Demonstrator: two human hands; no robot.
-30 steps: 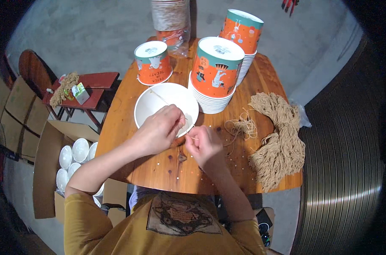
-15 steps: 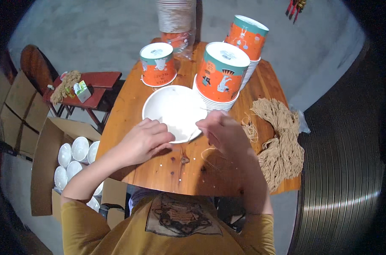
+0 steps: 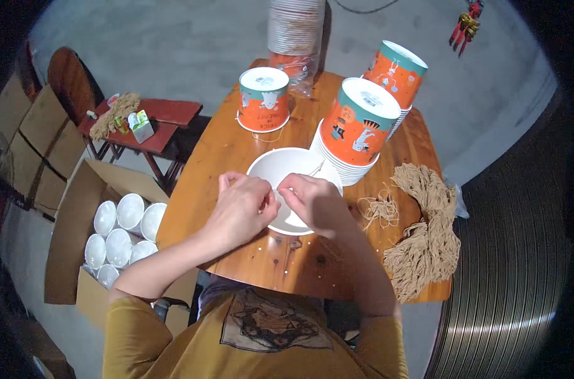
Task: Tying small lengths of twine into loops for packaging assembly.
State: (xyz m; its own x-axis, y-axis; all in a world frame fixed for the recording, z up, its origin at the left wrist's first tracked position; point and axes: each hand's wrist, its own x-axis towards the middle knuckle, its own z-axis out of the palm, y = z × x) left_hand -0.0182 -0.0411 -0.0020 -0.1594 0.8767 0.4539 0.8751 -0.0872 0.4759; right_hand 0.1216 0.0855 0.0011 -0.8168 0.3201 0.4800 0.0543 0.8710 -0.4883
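A white paper bucket [image 3: 297, 232] stands in front of me with its open mouth up. A thin pale cord [image 3: 316, 168] shows inside it, by the far right wall. My left hand [image 3: 241, 205] is closed in a pinch at the bucket's near left rim. Facing it, my right hand [image 3: 315, 203] pinches too, over the bucket's mouth, the two sets of fingertips almost meeting. What lies between the fingers is too small to make out. Right of the bucket sit a loose tangle of tan cord [image 3: 381, 210] and a large tan cord hank [image 3: 426, 243].
Behind stand an upturned orange bucket [image 3: 265, 110] with a cord, two stacks of orange buckets [image 3: 359, 129] and a tall bagged stack [image 3: 294, 31]. On the floor at left, a cardboard box [image 3: 72, 240] holds white buckets. A red bench [image 3: 173, 114] carries more cord.
My right hand has come left and forward over the bucket, close to my left hand. The view has shifted, so the table sits lower and further right.
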